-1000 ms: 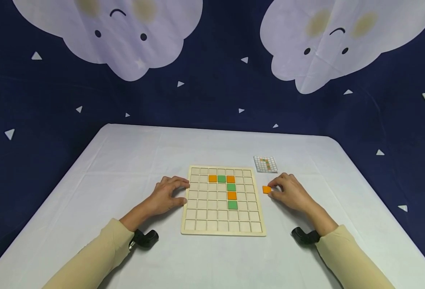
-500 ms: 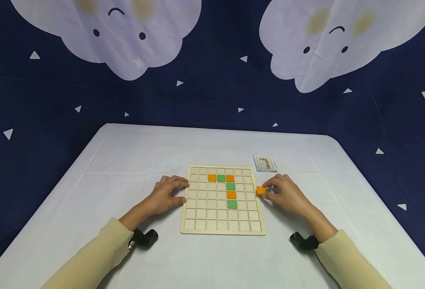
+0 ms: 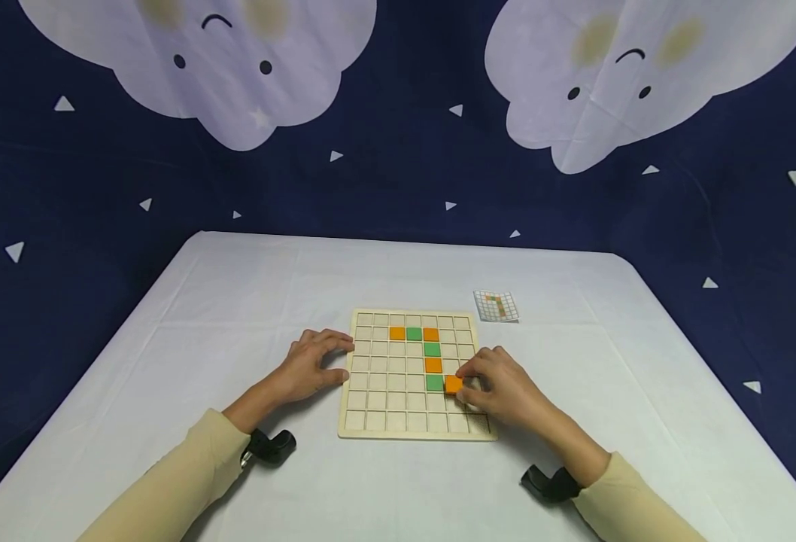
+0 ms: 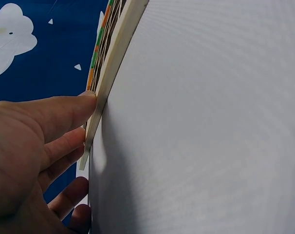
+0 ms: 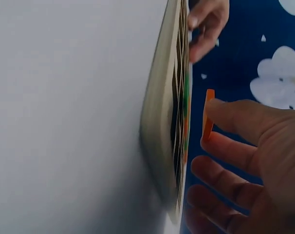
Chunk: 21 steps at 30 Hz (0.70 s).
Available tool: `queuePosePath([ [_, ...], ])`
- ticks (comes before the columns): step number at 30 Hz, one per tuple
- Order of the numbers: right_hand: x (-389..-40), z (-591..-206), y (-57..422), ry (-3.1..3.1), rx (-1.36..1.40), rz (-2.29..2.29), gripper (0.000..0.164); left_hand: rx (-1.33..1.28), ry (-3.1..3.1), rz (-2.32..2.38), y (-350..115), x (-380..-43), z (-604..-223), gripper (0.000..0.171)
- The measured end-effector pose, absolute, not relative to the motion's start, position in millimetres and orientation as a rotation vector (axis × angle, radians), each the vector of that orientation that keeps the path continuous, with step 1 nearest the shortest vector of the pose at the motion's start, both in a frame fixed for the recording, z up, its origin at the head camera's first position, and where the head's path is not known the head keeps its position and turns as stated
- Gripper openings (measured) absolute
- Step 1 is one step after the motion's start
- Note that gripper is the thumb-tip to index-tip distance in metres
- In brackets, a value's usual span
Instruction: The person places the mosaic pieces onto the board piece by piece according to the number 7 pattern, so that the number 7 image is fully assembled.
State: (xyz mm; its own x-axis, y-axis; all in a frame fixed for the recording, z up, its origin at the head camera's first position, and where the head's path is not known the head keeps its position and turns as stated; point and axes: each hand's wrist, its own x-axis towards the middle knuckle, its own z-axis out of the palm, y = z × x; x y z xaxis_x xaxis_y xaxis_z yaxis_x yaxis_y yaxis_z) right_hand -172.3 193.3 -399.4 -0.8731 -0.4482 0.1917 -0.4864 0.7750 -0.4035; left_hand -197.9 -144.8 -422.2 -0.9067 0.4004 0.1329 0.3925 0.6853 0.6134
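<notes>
My right hand (image 3: 508, 390) pinches a square orange tile (image 3: 453, 385) between thumb and forefinger, over the right part of a wooden grid board (image 3: 398, 421). In the right wrist view the tile (image 5: 208, 122) stands off the board's surface, clear of the grid. My left hand (image 3: 313, 366) rests at the board's left edge; in the left wrist view its thumb touches the rim (image 4: 108, 80). On the board, orange and green tiles alternate: a short row near the top, then a column going down that ends in a green tile (image 3: 435, 382), just left of the held one.
A small card (image 3: 496, 307) printed with a grid and a coloured pattern lies beyond the board's top right corner. A white cloth (image 3: 269, 278) covers the table. Behind it hangs a dark blue backdrop (image 3: 398, 188) with clouds and triangles.
My right hand has carried the orange tile from the table right of the board leftward and nearer to me, over the grid. The left hand has stayed at the board's edge.
</notes>
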Motion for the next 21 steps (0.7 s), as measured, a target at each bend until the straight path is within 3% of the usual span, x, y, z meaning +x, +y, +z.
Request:
queuePosePath([
  [21, -160.7, -406.7, 168.4, -2.846, 0.856, 0.47, 0.023, 0.666, 2.872, 1.037, -144.1, -198.6, -422.0, 0.044],
])
